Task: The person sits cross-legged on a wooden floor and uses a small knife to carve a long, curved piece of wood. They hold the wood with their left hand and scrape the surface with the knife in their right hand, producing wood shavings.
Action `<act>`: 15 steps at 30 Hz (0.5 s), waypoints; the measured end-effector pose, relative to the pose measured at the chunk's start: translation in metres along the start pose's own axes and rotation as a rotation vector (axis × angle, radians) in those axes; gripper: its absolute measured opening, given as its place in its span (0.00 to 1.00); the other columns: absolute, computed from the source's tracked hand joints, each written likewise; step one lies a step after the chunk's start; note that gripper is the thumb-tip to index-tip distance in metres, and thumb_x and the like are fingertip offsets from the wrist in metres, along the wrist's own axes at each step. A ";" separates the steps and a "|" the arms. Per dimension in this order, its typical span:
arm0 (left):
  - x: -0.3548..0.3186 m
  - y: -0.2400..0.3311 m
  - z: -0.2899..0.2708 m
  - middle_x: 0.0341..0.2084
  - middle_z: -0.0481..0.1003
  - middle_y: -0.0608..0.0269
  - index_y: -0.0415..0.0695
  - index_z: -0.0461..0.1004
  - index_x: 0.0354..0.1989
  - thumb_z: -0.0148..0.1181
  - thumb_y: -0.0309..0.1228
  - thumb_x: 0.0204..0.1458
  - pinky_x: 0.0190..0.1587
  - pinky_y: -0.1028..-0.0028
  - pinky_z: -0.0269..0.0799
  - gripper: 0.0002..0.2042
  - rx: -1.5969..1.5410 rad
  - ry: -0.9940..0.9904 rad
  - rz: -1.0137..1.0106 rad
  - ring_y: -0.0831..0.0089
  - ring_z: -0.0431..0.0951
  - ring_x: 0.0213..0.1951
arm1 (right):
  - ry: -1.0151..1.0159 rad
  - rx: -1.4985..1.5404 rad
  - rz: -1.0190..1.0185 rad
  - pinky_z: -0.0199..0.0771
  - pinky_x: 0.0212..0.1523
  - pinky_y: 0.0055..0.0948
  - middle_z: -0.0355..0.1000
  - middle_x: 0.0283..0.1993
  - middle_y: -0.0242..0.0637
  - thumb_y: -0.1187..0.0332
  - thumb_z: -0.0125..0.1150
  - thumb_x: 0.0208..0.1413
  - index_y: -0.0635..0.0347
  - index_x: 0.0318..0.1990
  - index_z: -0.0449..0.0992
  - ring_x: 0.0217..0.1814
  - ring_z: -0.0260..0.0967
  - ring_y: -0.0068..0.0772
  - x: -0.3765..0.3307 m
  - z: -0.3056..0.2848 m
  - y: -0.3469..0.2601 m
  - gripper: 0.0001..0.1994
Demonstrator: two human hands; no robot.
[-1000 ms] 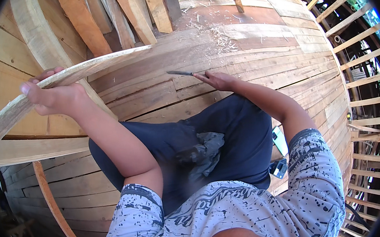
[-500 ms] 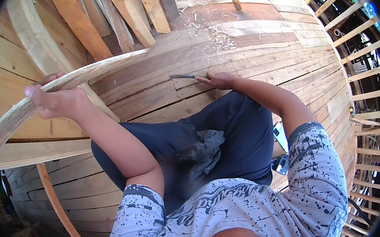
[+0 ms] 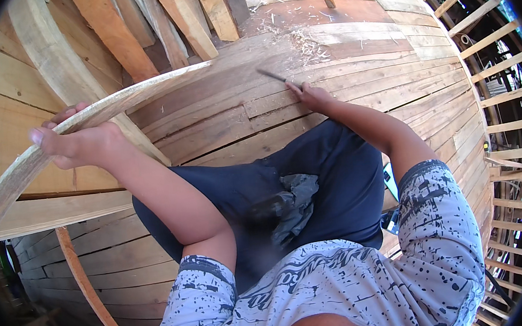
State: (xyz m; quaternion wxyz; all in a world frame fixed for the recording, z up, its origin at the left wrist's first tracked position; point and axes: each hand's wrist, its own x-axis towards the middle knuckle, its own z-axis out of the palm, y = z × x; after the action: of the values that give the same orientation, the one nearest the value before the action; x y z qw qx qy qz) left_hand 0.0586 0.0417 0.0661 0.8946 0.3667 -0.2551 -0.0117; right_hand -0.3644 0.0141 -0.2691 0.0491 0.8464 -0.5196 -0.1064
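Both hands are closed on something: the left hand (image 3: 80, 143) wraps around a curved wooden strip (image 3: 135, 98), thumb and fingers on opposite faces, while the right hand (image 3: 313, 98) folds its fingers around the near end of a thin dark blade (image 3: 271, 75). How tightly either one squeezes, I cannot tell. Dark lettering (image 3: 312, 266) arches across the chest of the speckled pale shirt (image 3: 373, 284), upside down from here. Left elbow bent, the forearm slants outward over the left thigh; the right forearm reaches forward and inward past the right knee.

The strip sweeps from the far left to a tip over the left side of the plank floor (image 3: 403, 77), near the feet of upright timbers (image 3: 113, 36). The blade points toward that tip, well apart from it; whether it touches the planks is unclear. Shavings (image 3: 308, 48) lie beyond it, toward the floor's far edge. Slats (image 3: 509, 126) line the right edge. A crumpled grey bundle (image 3: 302, 200) rests on the dark trousers (image 3: 350, 173).
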 end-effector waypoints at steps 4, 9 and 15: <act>-0.013 -0.003 0.010 0.15 0.63 0.58 0.38 0.60 0.27 0.60 0.60 0.46 0.21 0.69 0.68 0.32 -0.047 0.021 -0.053 0.66 0.68 0.17 | 0.245 0.029 -0.138 0.76 0.23 0.36 0.66 0.38 0.48 0.75 0.44 0.58 0.44 0.74 0.42 0.24 0.73 0.41 -0.017 0.046 0.059 0.36; -0.002 0.002 -0.001 0.17 0.63 0.57 0.37 0.61 0.28 0.57 0.56 0.48 0.24 0.68 0.66 0.29 0.018 0.046 0.000 0.64 0.68 0.20 | 0.060 0.100 -0.688 0.75 0.23 0.38 0.65 0.39 0.45 0.75 0.43 0.59 0.35 0.74 0.40 0.22 0.71 0.41 -0.005 -0.022 -0.014 0.38; -0.008 -0.002 0.006 0.16 0.63 0.57 0.36 0.61 0.27 0.57 0.56 0.48 0.23 0.67 0.67 0.29 -0.023 0.034 -0.047 0.64 0.68 0.19 | 0.145 -0.036 -0.044 0.74 0.21 0.33 0.64 0.34 0.45 0.75 0.44 0.57 0.37 0.74 0.43 0.20 0.69 0.37 -0.011 0.019 0.026 0.37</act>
State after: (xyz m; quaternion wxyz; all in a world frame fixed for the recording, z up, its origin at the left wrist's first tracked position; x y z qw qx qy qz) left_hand 0.0491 0.0382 0.0650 0.9025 0.3624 -0.2308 -0.0295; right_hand -0.3963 0.0130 -0.2814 0.0995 0.8619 -0.4940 -0.0555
